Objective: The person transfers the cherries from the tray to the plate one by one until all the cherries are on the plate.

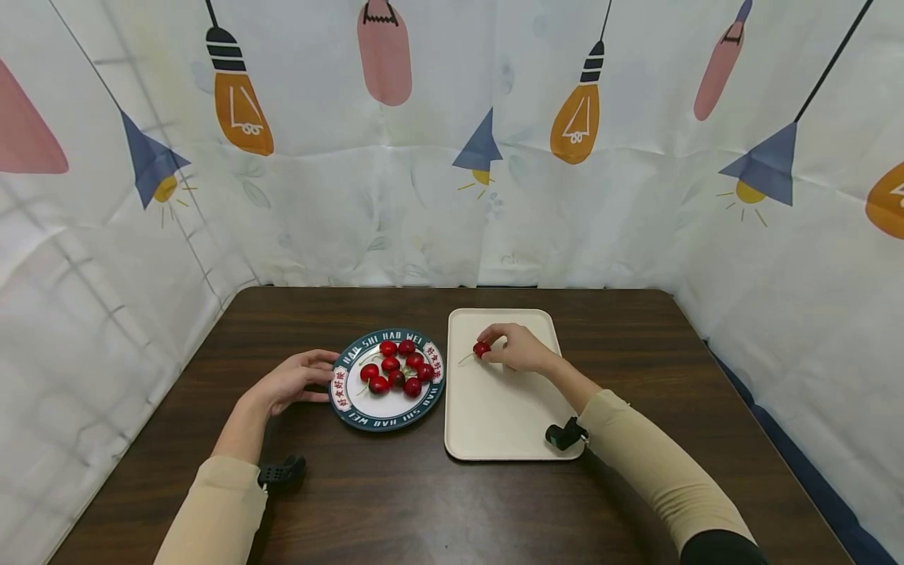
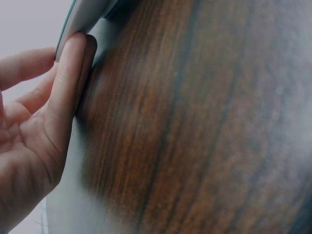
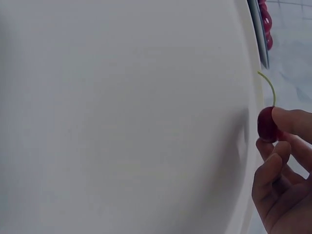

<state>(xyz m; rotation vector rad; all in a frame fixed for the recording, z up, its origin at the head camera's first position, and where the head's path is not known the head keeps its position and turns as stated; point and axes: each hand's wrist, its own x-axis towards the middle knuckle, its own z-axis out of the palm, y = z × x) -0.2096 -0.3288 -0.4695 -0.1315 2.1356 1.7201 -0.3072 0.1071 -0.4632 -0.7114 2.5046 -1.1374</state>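
My left hand (image 1: 302, 380) touches the left edge of a round plate (image 1: 384, 424) with a dark green lettered border, its fingers and thumb extended and spread along the rim. In the left wrist view the fingertips meet the plate's edge (image 2: 73, 29). Several red cherries (image 1: 391, 364) lie on the white middle of the plate, some with stems. Over the upper part of a cream rectangular tray (image 1: 504, 424), my right hand (image 1: 519, 348) pinches one cherry (image 3: 266, 126) between thumb and fingers. A thin green stem (image 3: 271, 87) sticks out from that cherry.
Plate and tray stand side by side on a dark brown wooden table (image 1: 367, 502), with a narrow gap between them. A white curtain (image 1: 438, 220) printed with lamps and bulbs hangs behind and at both sides. Black straps with small devices sit at both wrists.
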